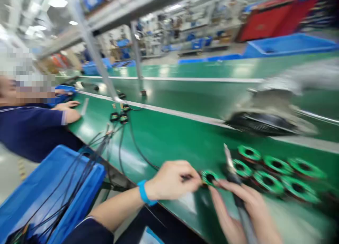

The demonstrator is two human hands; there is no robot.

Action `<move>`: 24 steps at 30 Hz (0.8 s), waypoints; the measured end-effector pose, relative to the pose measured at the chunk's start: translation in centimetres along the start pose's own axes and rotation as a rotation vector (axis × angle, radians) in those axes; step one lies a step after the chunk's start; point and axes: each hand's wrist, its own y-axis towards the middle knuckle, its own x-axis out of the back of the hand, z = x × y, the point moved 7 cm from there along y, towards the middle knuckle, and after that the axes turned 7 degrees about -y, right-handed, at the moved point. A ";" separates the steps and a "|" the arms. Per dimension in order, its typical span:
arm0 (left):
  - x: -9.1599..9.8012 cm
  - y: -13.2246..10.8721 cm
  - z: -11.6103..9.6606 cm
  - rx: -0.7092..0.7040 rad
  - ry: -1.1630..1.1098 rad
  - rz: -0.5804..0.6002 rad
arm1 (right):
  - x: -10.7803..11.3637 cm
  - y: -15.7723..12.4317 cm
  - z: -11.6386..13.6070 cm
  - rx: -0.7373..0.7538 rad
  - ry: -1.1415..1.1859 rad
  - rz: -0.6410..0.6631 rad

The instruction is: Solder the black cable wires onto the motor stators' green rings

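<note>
My left hand [172,180], with a blue band at the wrist, is closed on a black cable [186,177]. Its fingertips meet the edge of a small green ring-shaped part [209,177]. My right hand [243,205] pinches that ring from the other side. It also grips a soldering iron [234,173], whose metal tip points up and away from me. Several more green ring-shaped parts [268,182] lie on the green bench just beyond my right hand. Motion blur hides the exact contact between the cable end and the ring.
A fume hood [272,113] on a flexible duct stands behind the rings. A blue bin [59,180] with black cables is at the left. Cabled black round parts [119,117] lie farther along the green bench [169,131]. A co-worker [31,127] sits at left. A metal post [92,49] rises nearby.
</note>
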 end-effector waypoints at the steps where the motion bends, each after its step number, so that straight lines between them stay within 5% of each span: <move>1: 0.9 -0.2 0.1 0.032 -0.021 -0.115 | 0.4 0.3 1.0 0.026 -0.108 -0.016; 5: 3.1 0.2 1.7 0.135 -0.108 -0.298 | -0.3 1.3 1.8 0.061 -0.250 0.006; 15: 1.8 1.8 1.5 0.062 -0.088 -0.198 | -1.9 2.1 0.7 -0.039 -0.141 0.090; 21: 1.7 2.1 1.4 0.075 -0.058 -0.150 | -1.7 1.6 0.9 -0.022 0.077 0.308; 24: 1.5 2.2 1.4 0.088 -0.087 -0.133 | -1.1 1.0 0.7 -0.071 -0.035 0.239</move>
